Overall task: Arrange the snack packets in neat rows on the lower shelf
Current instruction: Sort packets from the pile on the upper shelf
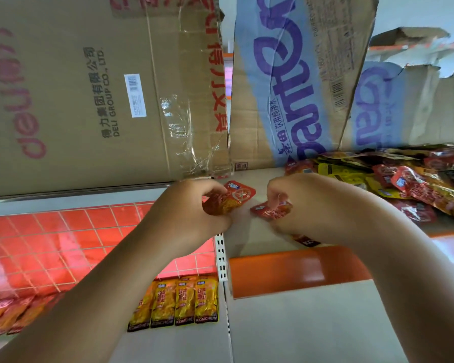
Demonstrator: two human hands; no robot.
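Note:
My left hand (192, 208) grips a bunch of orange-red snack packets (231, 197) over the upper shelf (257, 237). Just to the right, my right hand (299, 205) pinches one red packet (270, 210) that lies on the same shelf. A loose heap of red and yellow packets (393, 179) covers the shelf's right side. Below, on the lower shelf (325, 323), a row of yellow packets (184, 302) lies side by side. More orange packets (8, 318) run along its far left.
Two big cardboard boxes stand at the back of the upper shelf, a brown one (89, 87) on the left and a blue-printed one (294, 82) in the middle. An orange shelf edge strip (286, 271) and a white slotted upright (222, 258) lie between the shelves.

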